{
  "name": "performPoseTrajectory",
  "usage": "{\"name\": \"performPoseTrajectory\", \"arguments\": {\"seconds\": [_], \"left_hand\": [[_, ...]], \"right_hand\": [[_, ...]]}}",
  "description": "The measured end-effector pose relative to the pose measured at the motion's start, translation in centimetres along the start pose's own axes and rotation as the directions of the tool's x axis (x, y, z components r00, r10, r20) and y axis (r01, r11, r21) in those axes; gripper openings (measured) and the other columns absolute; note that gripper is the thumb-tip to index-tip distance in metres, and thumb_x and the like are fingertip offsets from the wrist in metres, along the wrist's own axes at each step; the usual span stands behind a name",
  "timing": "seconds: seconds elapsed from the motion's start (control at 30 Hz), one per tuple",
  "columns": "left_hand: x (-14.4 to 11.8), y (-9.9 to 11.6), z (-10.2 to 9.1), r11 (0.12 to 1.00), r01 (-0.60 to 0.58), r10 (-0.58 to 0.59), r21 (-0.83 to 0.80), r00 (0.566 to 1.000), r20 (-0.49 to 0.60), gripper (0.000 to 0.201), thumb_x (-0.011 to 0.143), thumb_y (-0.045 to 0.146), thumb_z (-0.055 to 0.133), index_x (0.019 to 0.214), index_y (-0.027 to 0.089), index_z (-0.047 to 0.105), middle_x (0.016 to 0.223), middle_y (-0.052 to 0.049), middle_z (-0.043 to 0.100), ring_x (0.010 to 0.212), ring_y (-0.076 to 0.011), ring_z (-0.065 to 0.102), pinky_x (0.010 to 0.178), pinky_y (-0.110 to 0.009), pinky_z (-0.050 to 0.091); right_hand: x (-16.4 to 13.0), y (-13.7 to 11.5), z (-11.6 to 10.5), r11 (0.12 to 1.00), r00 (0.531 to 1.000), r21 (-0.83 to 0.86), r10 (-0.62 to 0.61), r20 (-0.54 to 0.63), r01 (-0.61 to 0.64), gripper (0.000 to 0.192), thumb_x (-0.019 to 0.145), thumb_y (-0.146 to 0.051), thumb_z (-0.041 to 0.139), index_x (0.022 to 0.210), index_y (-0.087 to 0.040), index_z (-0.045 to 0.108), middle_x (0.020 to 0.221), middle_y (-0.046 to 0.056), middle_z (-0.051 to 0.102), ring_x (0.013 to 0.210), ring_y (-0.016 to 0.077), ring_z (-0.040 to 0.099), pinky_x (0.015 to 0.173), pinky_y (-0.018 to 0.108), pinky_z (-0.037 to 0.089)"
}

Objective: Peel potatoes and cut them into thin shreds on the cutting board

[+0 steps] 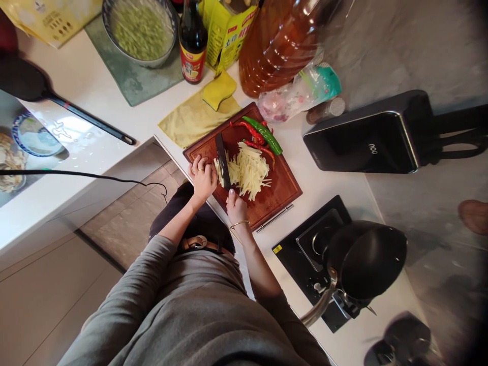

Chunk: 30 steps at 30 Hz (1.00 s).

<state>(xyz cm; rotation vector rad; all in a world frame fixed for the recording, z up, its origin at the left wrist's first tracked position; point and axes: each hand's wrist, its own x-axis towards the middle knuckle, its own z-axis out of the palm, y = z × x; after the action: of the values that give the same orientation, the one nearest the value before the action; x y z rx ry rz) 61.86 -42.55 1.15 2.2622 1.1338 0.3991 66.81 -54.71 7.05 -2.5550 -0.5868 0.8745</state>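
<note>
On a wooden cutting board (284, 188) lies a heap of pale shredded potato (251, 170). My right hand (237, 207) is closed round the handle of a kitchen knife (222, 160), whose dark blade stands on the board at the left side of the heap. Curled fingers of my left hand (203, 175) press on uncut potato (218, 170) close beside the blade; the hand hides most of that piece. Behind the shreds rest a green chilli (265, 134) and several red chillies (254, 133).
A yellow cloth (198, 119) touches the board's far side. Beyond stand a sauce bottle (193, 46), a large oil bottle (274, 46) and a covered bowl (141, 30). To the right are a black appliance (362, 134) and a wok (369, 259) on a stove (305, 269). A spatula (87, 117) lies left.
</note>
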Motion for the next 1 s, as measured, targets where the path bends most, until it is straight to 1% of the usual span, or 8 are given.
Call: {"name": "performPoseTrajectory", "arguments": {"seconds": [0.2,0.3,0.43,0.6,0.73,0.87,1.0], "left_hand": [[-0.1,0.2,0.1,1.0,-0.003,0.003,-0.017,1.0,0.005,0.02,0.086,0.028,0.041,0.091,0.018,0.058,0.128,-0.014,0.051,0.137,-0.028,0.026,0.111,-0.049,0.011],[-0.4,0.1,0.0,0.999,-0.031,0.032,-0.023,0.999,0.018,0.018,0.084,0.027,0.043,0.09,0.019,0.058,0.127,-0.013,0.052,0.137,-0.0282,0.026,0.111,-0.049,0.011],[-0.4,-0.2,0.0,0.999,-0.051,0.051,-0.005,0.999,0.0,0.017,0.083,0.028,0.044,0.089,0.019,0.058,0.125,-0.013,0.053,0.136,-0.0281,0.027,0.11,-0.048,0.013],[0.1,-0.1,0.1,1.0,0.02,-0.02,0.008,0.998,-0.053,0.02,0.084,0.028,0.044,0.095,0.018,0.056,0.129,-0.014,0.049,0.136,-0.0276,0.028,0.11,-0.047,0.015],[0.5,0.2,0.2,0.997,0.071,-0.072,-0.019,0.997,-0.032,0.02,0.085,0.029,0.042,0.096,0.018,0.055,0.132,-0.014,0.047,0.138,-0.0274,0.024,0.111,-0.048,0.013],[0.4,0.2,0.3,0.991,0.109,-0.109,-0.071,0.994,0.001,0.02,0.084,0.028,0.042,0.098,0.018,0.054,0.135,-0.016,0.044,0.14,-0.027,0.019,0.112,-0.049,0.01],[0.2,-0.2,0.4,0.991,0.111,-0.112,-0.072,0.994,-0.014,0.022,0.084,0.027,0.042,0.101,0.017,0.052,0.136,-0.016,0.043,0.14,-0.0261,0.02,0.112,-0.049,0.01]], "right_hand": [[-0.8,-0.1,-0.1,1.0,1.0,0.017,0.005,0.015,-0.006,0.072,0.093,-0.055,0.009,0.076,-0.016,0.066,0.063,0.01,0.067,0.064,0.0188,0.064,0.06,0.026,0.04],[-1.0,-0.2,0.1,1.0,1.0,-0.012,-0.002,0.024,0.003,0.071,0.094,-0.054,0.009,0.076,-0.016,0.066,0.066,0.011,0.068,0.064,0.0189,0.064,0.059,0.026,0.039],[-1.0,-0.2,0.4,0.999,1.0,-0.041,-0.005,0.026,0.007,0.068,0.095,-0.05,0.011,0.077,-0.015,0.067,0.071,0.012,0.07,0.068,0.0194,0.065,0.061,0.026,0.039],[-1.0,-0.2,0.6,0.999,1.0,-0.049,-0.004,0.024,0.005,0.066,0.095,-0.047,0.014,0.076,-0.015,0.068,0.073,0.013,0.071,0.069,0.0201,0.066,0.062,0.027,0.04],[-1.0,-0.4,0.6,0.998,1.0,-0.069,-0.012,0.02,0.013,0.065,0.096,-0.046,0.014,0.079,-0.014,0.068,0.073,0.013,0.07,0.068,0.0203,0.066,0.062,0.027,0.039],[-1.1,-0.5,0.8,0.996,0.999,-0.079,-0.026,0.036,0.029,0.062,0.096,-0.046,0.015,0.085,-0.014,0.068,0.075,0.012,0.071,0.069,0.0196,0.066,0.062,0.026,0.039],[-1.1,-0.6,1.2,0.993,0.999,-0.111,-0.025,0.044,0.03,0.06,0.097,-0.044,0.016,0.09,-0.013,0.067,0.08,0.014,0.071,0.071,0.0199,0.066,0.061,0.025,0.038]]}}
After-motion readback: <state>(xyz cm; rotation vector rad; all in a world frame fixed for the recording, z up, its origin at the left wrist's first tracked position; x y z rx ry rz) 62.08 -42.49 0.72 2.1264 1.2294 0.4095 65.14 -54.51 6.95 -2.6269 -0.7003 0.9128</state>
